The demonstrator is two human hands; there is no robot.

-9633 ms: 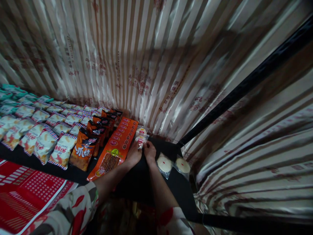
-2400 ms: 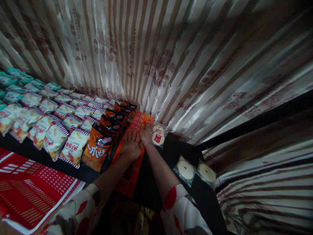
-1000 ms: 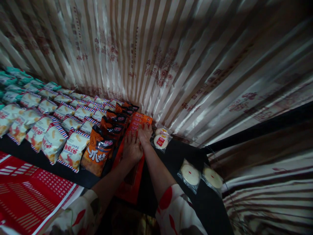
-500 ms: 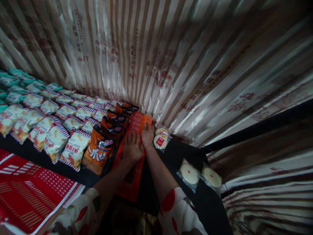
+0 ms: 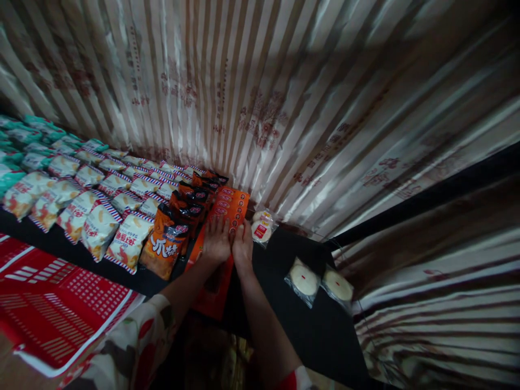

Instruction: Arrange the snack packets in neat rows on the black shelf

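Note:
A row of long flat orange packets (image 5: 213,303) lies on the black-covered table, overlapping front to back. My left hand (image 5: 216,241) rests flat on top of them with its fingers stretched out. Against their right edge sits my right hand (image 5: 242,244), fingers extended and pointing away from me, close beside the left. Just left of the packets stand orange and black snack bags (image 5: 166,244) in a row. To the right of my right hand are round white cakes in clear wrappers with red labels (image 5: 262,230).
White snack bags with striped edges (image 5: 130,238) fill the table's left, with green bags (image 5: 38,135) beyond. A red basket (image 5: 60,303) stands at lower left. Two wrapped round white discs (image 5: 304,280) lie on the black cloth (image 5: 280,276). A striped curtain (image 5: 227,108) hangs behind; a dark bar (image 5: 426,192) crosses at right.
My right hand has slid back toward me along the packets' right edge, uncovering more of their far end. My left hand stays on top. The view has shifted slightly.

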